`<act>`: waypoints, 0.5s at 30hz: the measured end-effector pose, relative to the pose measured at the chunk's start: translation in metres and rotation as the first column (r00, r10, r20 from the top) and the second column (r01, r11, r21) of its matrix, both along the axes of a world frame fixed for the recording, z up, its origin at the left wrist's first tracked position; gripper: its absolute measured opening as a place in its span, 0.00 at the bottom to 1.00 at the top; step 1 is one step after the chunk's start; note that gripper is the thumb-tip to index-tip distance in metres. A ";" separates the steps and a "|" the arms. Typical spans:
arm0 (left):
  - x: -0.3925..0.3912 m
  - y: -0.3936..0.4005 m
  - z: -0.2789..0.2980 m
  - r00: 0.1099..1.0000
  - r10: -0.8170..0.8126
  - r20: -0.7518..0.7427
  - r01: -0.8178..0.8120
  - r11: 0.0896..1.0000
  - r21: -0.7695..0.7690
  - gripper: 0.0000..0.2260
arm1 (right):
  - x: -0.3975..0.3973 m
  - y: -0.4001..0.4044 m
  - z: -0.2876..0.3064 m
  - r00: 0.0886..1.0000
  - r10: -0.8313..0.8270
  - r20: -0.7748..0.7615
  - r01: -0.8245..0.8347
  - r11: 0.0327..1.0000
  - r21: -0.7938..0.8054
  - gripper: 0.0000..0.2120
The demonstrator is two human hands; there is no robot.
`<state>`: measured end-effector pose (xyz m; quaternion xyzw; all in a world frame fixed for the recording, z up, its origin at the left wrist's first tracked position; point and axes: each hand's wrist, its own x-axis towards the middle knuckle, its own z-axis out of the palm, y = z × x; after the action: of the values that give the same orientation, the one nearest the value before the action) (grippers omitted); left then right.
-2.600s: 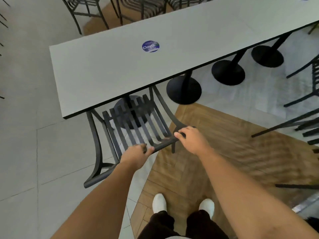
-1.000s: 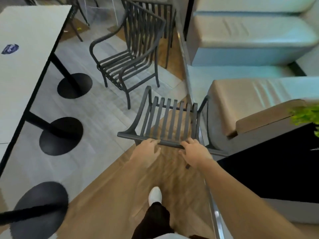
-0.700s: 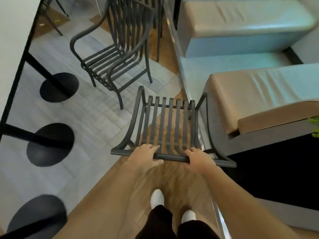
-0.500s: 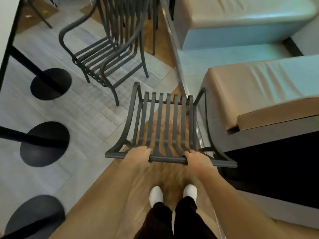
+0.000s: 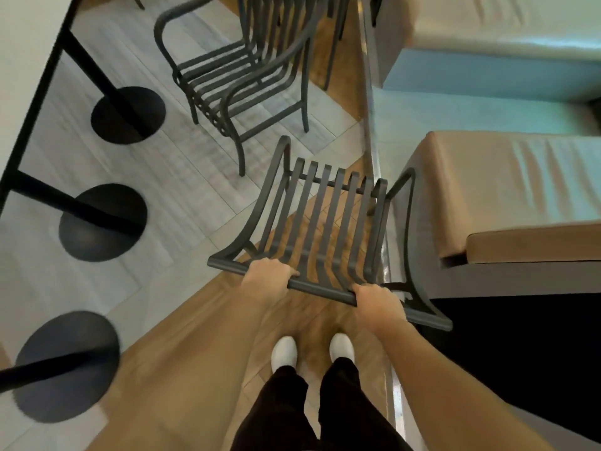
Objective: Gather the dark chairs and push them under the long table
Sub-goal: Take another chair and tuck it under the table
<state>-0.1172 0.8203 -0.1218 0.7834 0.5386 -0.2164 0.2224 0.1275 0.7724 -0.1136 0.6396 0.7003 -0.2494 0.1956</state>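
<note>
Both hands wrapped around the top rail of the chair (image 5: 320, 222): left hand (image 5: 268, 276) near the rail's left end, right hand (image 5: 379, 302) toward its right end, fingers curled over the bar. Chair is directly ahead of the person's white shoes (image 5: 284, 351), standing on the wood-look strip of floor.

Clearances: chair's right armrest runs just beside the tan sofa (image 5: 507, 190), and a shiny metal floor strip (image 5: 369, 102) passes under that side. Tight on the right. Left side is open grey plank floor up to the bench (image 5: 22, 60) at the far left edge. Three round black pedestal bases (image 5: 128, 115) sit on the floor along the bench's near edge, with gaps between them. A second chair (image 5: 247, 76) stands ahead and left, near the held one but apart from it, partly on the grey floor.

Materials: chair is dark matte metal, seat and back made of parallel flat slats, curved armrests flaring outward. Bench top is pale and smooth with a thin black edge. Sofa is cushioned, leather-like, on a grey base.

Orientation: chair's back is toward the person, seat facing away, slats running away from the person. Top rail lies crosswise, tilted down to the right in view. The bench's long edge runs roughly parallel to the slats, well to the left.
</note>
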 end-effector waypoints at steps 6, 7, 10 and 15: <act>0.003 -0.021 0.007 0.998 0.063 0.011 -0.063 0.998 0.005 0.22 | 0.004 -0.009 0.000 0.998 0.067 -0.015 -0.066 0.998 0.025 0.14; 0.004 -0.027 0.010 0.997 0.079 0.011 -0.079 0.997 0.009 0.21 | 0.006 -0.010 0.001 0.996 0.093 -0.018 -0.092 0.995 0.023 0.15; 0.008 -0.050 0.017 0.993 0.120 -0.005 -0.120 0.993 0.018 0.20 | 0.011 -0.018 0.002 0.987 0.157 -0.033 -0.157 0.988 0.015 0.16; 0.021 -0.094 0.022 0.965 0.259 -0.033 -0.258 0.966 0.024 0.23 | 0.023 -0.028 0.001 0.952 0.302 -0.040 -0.302 0.953 0.000 0.18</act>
<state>-0.0960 0.7268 -0.1002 0.7046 0.6420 -0.1943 0.2315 0.1500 0.7448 -0.1128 0.5193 0.7928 -0.2312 0.2197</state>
